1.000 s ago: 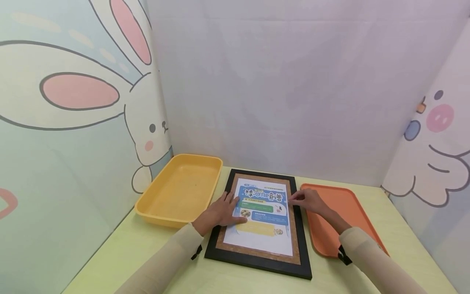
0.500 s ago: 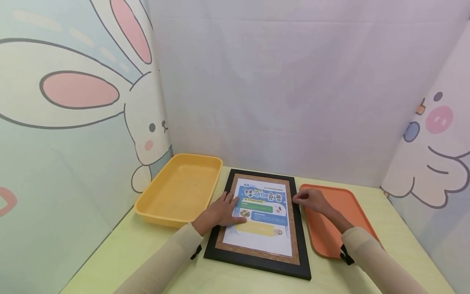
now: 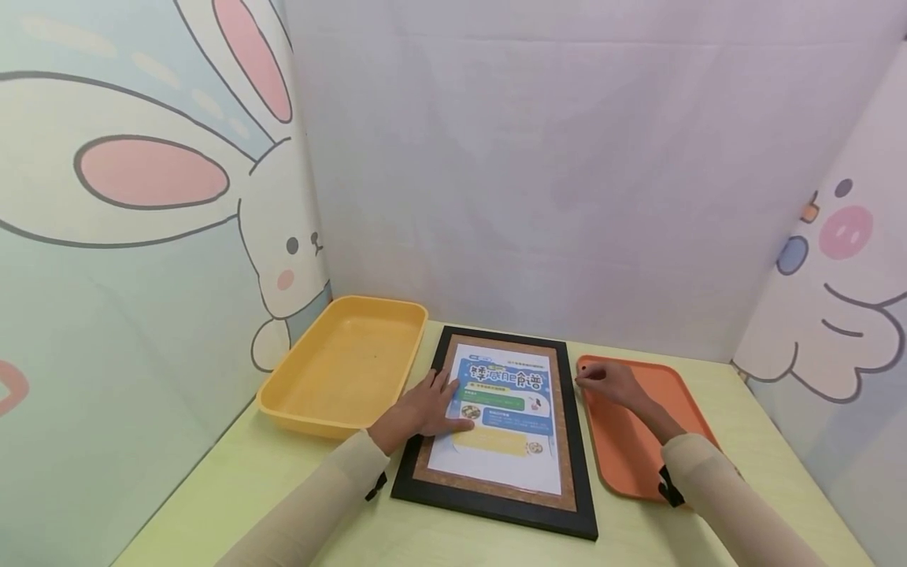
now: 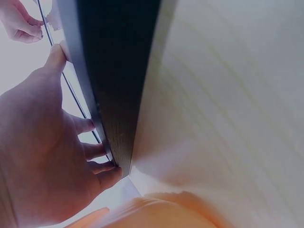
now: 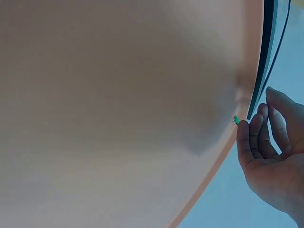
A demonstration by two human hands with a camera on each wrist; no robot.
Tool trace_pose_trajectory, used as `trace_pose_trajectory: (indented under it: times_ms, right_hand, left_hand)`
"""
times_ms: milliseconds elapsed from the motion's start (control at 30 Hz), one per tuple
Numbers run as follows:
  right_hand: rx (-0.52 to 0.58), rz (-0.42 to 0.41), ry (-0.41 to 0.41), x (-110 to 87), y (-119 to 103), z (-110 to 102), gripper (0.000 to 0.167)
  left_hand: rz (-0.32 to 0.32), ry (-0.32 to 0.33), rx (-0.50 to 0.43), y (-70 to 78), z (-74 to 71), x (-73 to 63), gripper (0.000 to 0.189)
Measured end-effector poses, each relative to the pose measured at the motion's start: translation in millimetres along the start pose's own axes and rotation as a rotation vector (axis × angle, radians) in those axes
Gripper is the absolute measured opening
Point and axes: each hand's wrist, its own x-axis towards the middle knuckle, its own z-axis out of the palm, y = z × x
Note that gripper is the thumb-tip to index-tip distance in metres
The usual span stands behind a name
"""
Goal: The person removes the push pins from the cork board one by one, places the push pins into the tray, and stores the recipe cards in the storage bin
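My left hand [image 3: 427, 409] lies flat with spread fingers on a printed paper sheet [image 3: 496, 465], over the left side of a black-framed cork board [image 3: 496, 512]. In the left wrist view, several fingers touch the black frame [image 4: 111, 95]. Just beyond the frame's right edge, my right hand [image 3: 612, 383] is above an orange tray [image 3: 631, 465], its thumb and fingertips together. They seem to pinch a small pale thing [image 3: 577, 381], mostly hidden. A small green tack-like thing [image 5: 236, 120] is at the tray's corner, beside the right fingers.
A deep yellow tray [image 3: 340, 362] stands left of the board. Pale yellow-green tabletop [image 3: 354, 512] shows in front. A plain curtain [image 3: 531, 157] closes off the back, and printed cartoon panels [image 3: 142, 315] stand at both sides.
My right hand has moved to the right, from the sheet's upper right edge across the black frame to the orange tray's left edge. My left hand has stayed in place on the sheet.
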Motion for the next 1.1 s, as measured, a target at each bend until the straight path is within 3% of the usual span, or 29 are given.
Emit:
trace_pose_trajectory:
  times_ms: [267,567,867,1100]
  right_hand:
    - [0.043,0.017,0.02,0.3,11.5,-4.0,0.012]
    - [-0.034,0.069,0.008,-5.0,20.0,-3.3,0.017]
    - [-0.029,0.06,0.007,-4.1,23.2,-2.7,0.016]
    - [-0.049,0.008,0.028,-5.9,23.9,-1.3,0.012]
  left_hand:
    - [-0.003,0.0,-0.001,-1.1,0.7,0.3,0.104]
    - [0.0,0.001,-0.015,0.1,1.4,-0.6,0.103]
    - [0.003,0.0,-0.003,-1.3,4.5,1.7,0.105]
    - [-0.003,-0.001,-0.002,-2.1,6.5,3.4,0.105]
